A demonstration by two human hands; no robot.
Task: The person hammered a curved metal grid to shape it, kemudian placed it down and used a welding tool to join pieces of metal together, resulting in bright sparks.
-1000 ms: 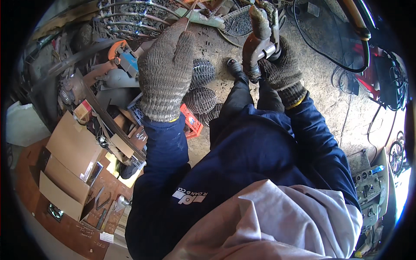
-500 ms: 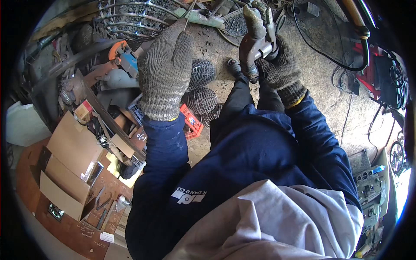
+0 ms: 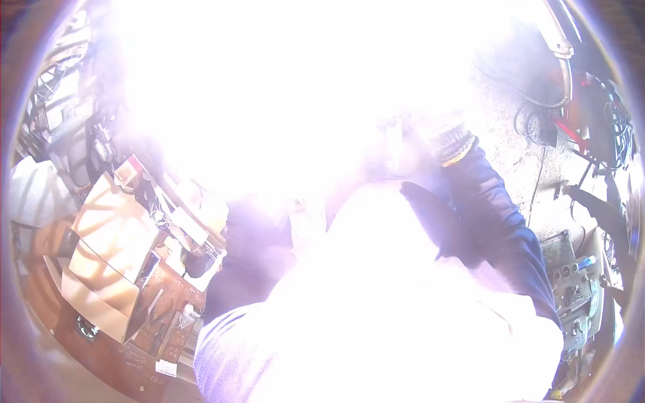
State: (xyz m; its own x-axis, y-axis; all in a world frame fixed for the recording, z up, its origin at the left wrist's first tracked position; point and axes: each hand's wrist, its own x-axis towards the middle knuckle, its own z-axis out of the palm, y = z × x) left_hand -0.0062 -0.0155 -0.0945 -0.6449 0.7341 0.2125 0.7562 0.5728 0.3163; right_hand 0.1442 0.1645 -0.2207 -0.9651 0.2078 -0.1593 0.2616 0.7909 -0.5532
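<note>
A blinding white light fills the upper middle of the head view and hides most of what lies there. Of my right hand, only the ribbed grey-brown glove cuff [image 3: 451, 142] with its yellow edge shows, at the end of a dark blue sleeve [image 3: 494, 208]. Its fingers, and anything in them, are lost in the brightness. My left hand is wholly swallowed by the light. A hazy, dark part of the left sleeve [image 3: 245, 252] remains visible below it.
At the left, an open cardboard box [image 3: 111, 228] stands on a brown tabletop [image 3: 107, 359] with tools. A white block [image 3: 44, 191] lies beyond. Cables and a red-and-black machine [image 3: 601, 124] are at the right, above greasy metal parts [image 3: 574, 289].
Intense white glare has burst over the middle. It covers both gloves, the thin rod at my left glove and the clamp-like metal tool my right glove held. My right sleeve has hardly moved.
</note>
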